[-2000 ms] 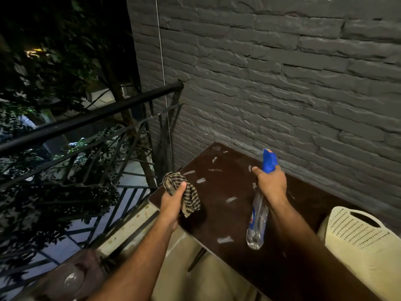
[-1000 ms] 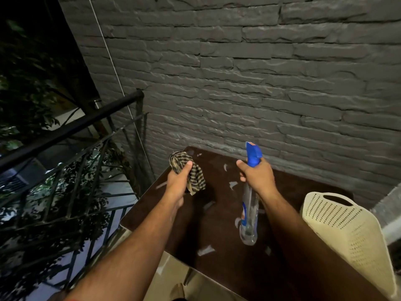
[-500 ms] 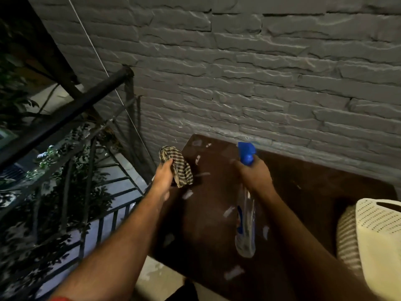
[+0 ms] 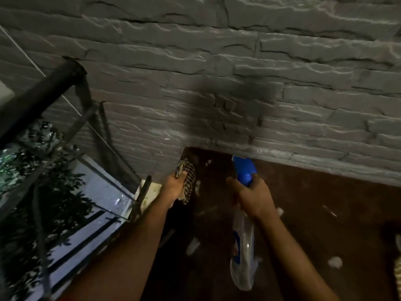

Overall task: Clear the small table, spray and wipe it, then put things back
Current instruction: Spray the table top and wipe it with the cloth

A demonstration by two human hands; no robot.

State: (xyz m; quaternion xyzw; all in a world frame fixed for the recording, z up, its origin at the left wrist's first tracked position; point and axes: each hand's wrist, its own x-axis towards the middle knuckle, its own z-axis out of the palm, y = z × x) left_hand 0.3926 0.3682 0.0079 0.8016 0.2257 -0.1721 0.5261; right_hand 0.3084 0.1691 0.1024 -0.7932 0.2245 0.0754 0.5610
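Observation:
A dark brown small table (image 4: pixel 314 213) stands against the grey brick wall, with white flecks and patches scattered over its top. My right hand (image 4: pixel 252 196) grips the neck of a clear spray bottle (image 4: pixel 244 255) with a blue trigger head, held above the table, nozzle toward the wall. My left hand (image 4: pixel 174 186) grips a bunched checked cloth (image 4: pixel 188 178) over the table's left far corner.
A grey brick wall (image 4: pixel 217 72) runs right behind the table. A black metal railing (image 4: pixel 36 101) stands at the left, with foliage and a lit street below it. A sliver of the cream plastic basket (image 4: pixel 397 270) shows at the right edge.
The view has swung left and closer to the wall, so the basket has slid almost out at the right. Both hands keep their grips and have moved a little toward the wall.

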